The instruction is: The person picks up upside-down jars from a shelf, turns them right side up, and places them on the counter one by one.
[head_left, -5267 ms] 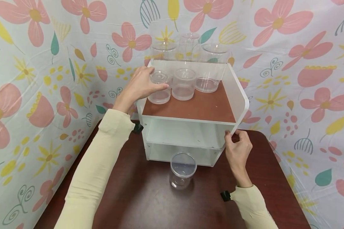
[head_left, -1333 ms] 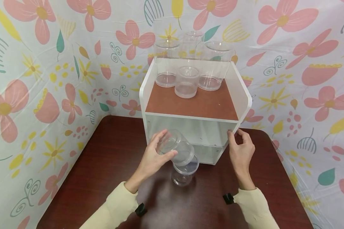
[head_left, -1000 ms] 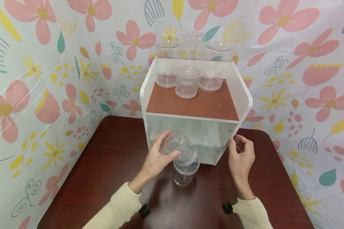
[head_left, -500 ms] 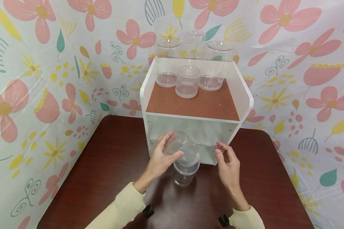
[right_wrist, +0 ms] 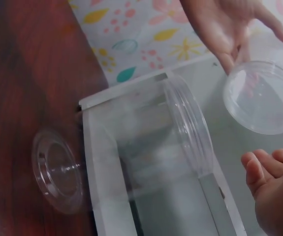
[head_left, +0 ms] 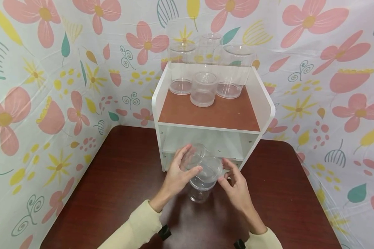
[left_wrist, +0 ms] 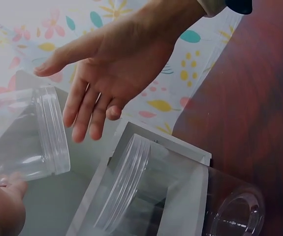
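In the head view, my left hand [head_left: 176, 174] holds a clear plastic jar [head_left: 211, 169] tilted, its wide end towards the right. Thumb and fingers span the jar's narrower end. My right hand [head_left: 237, 190] is beside that wide end, fingers loosely bent. In the right wrist view, a gap shows between my right fingertips [right_wrist: 253, 167] and the held jar [right_wrist: 262, 103]. Below it a second clear jar [head_left: 199, 195] stands upright on the table, its rim partly overlapped by the held one. The left wrist view shows this standing jar [left_wrist: 156, 187] too.
A white shelf unit [head_left: 269, 107] with a brown top stands just behind the hands. Several clear jars are on its top, including a shorter jar [head_left: 204, 91] in front. The dark wooden table [head_left: 112, 193] meets flower-patterned cloth [head_left: 90, 69] behind.
Earlier my left hand took the jar from the shelf top and brought it down in front. My right hand has let go of the shelf's side and moved left to the held jar.
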Tool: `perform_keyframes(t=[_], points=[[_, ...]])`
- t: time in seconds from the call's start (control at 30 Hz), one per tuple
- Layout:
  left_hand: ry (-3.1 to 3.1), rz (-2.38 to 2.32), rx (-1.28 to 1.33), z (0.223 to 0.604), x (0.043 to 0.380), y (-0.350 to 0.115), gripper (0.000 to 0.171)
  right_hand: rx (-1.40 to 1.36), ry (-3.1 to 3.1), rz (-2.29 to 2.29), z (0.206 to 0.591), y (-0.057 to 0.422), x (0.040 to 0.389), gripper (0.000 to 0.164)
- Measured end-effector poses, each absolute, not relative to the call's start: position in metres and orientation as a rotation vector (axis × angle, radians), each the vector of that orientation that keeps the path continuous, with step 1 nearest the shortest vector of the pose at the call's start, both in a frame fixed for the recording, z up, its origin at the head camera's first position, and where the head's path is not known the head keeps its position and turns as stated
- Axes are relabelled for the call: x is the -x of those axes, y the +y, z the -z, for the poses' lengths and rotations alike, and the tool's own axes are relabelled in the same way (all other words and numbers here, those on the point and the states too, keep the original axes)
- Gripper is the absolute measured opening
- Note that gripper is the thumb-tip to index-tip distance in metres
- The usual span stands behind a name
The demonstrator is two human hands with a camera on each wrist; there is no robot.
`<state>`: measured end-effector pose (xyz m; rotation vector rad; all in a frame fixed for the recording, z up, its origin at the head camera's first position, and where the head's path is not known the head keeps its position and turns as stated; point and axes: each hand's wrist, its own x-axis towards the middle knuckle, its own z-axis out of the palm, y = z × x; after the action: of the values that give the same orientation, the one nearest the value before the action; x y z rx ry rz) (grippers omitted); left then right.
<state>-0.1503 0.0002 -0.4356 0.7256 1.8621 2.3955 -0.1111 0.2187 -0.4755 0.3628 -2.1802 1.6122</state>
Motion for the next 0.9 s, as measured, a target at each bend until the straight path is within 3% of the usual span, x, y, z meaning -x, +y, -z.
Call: perform_keyframes(t=[0.33, 0.9], points=[[1.821, -2.418, -0.746, 0.4397, 0.1471, 0.0052, 0.085, -0.526, -2.22, -1.728, 0.4802, 0.2133, 0.1121, 0.074], [2.012, -2.29, -0.746, 0.4442, 0.1431, 0.0035, 0.083, -0.503, -2.161, -1.867, 0.4775, 0.2096, 0.1121, 0.071]])
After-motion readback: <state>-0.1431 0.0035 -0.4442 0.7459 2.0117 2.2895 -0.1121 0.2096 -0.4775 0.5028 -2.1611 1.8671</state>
